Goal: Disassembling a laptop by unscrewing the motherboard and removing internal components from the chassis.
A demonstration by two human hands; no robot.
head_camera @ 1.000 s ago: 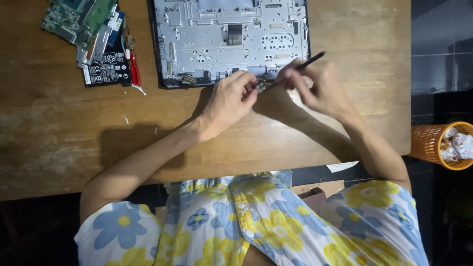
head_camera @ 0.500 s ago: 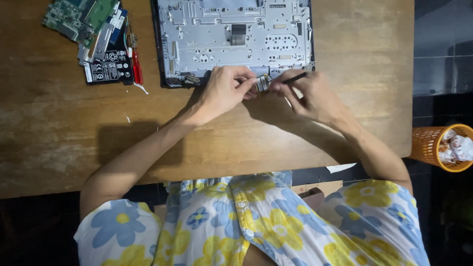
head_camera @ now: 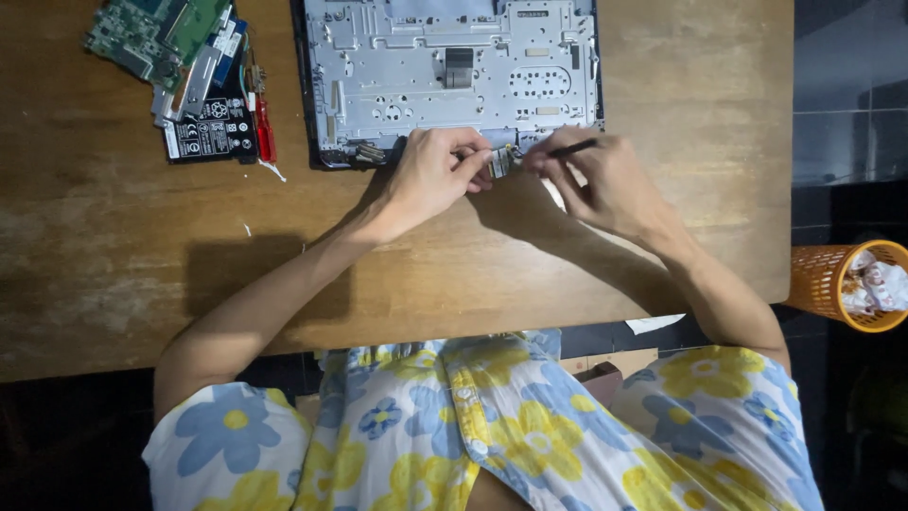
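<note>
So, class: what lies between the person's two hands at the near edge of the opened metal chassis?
A small circuit card, pinched by both the left hand and right hand, in the head view.

small circuit card [head_camera: 501, 161], pinched upright off the table, just at the near edge of the open silver metal chassis [head_camera: 454, 76], thin black tool [head_camera: 572, 148] lying level, tip toward card
</note>
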